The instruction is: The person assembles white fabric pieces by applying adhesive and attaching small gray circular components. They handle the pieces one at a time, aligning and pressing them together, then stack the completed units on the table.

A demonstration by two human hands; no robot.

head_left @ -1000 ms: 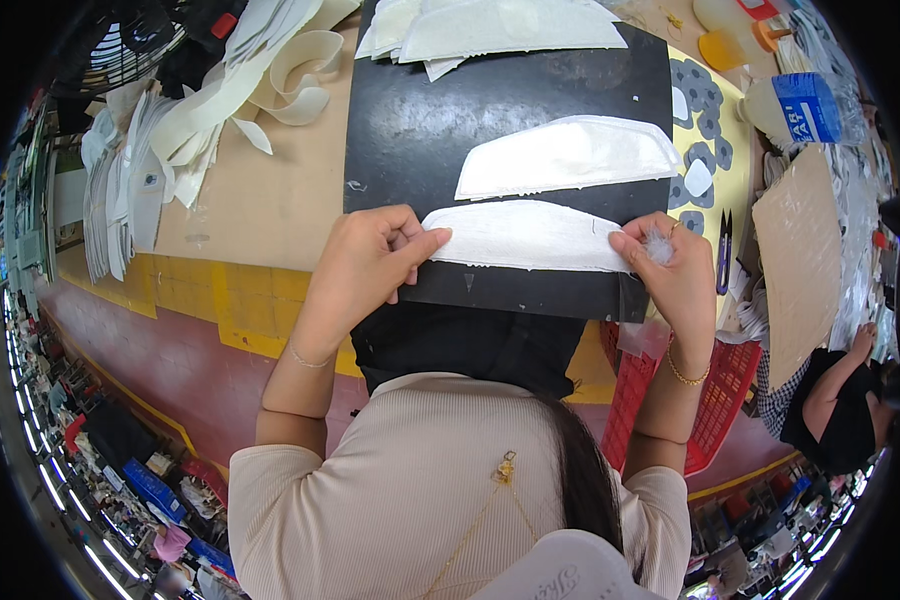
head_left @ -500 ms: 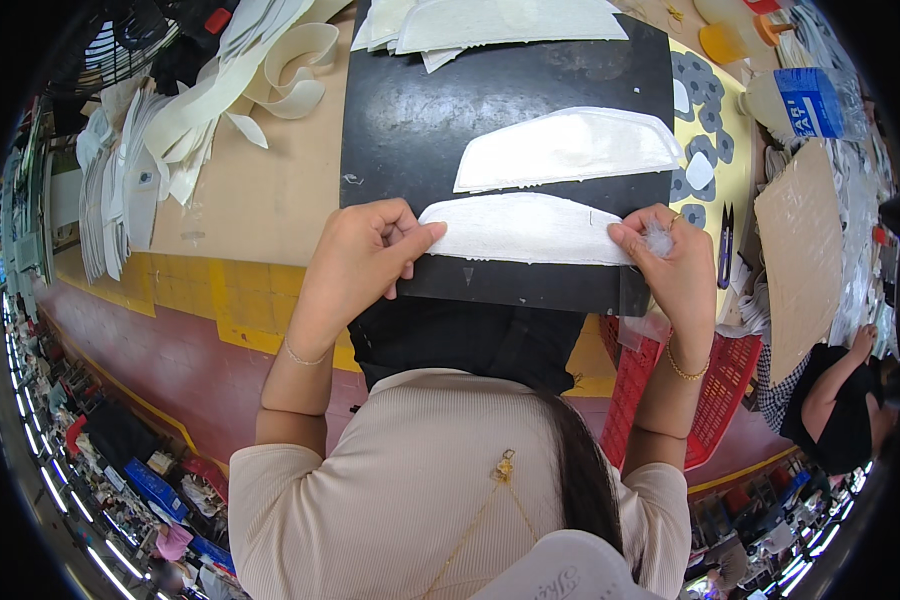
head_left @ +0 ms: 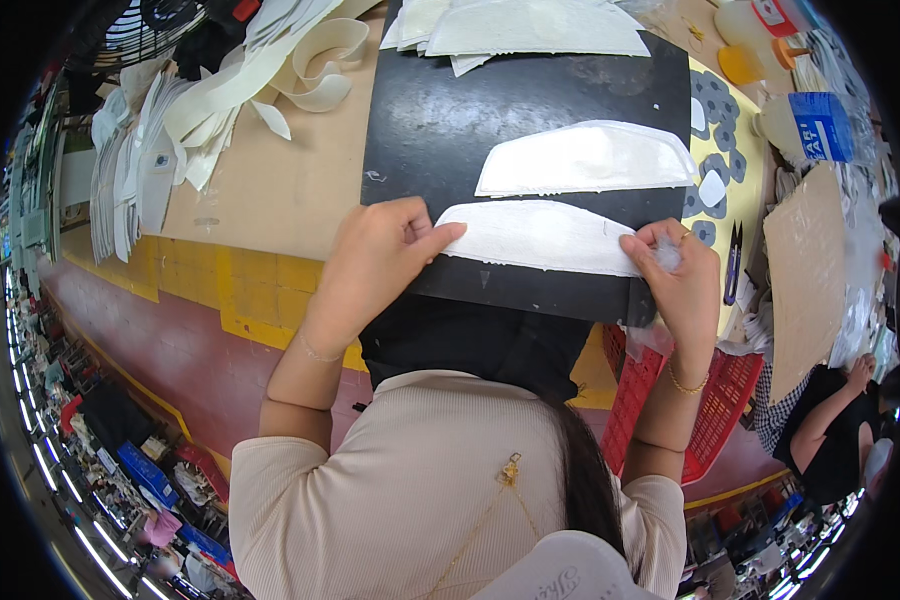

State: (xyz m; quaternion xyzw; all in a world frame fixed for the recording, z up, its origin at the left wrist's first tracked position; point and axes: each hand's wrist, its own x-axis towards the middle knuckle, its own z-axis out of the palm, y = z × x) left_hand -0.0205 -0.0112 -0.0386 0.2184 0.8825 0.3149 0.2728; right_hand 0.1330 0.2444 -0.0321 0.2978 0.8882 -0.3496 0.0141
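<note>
White panel (head_left: 540, 237), ends in pinch of left hand (head_left: 382, 248) and right hand (head_left: 686, 282), open board (head_left: 520, 287) below lower edge

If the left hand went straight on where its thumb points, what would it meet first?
The left hand would likely meet the near white piece, which it touches; exact depth is unclear.

The head view swung a little, so the black board (head_left: 425, 130) sat farther right in it, right side lower. On the left hand (head_left: 380, 250), the curled fingers seen moments earlier below the thumb had slipped from sight.
</note>
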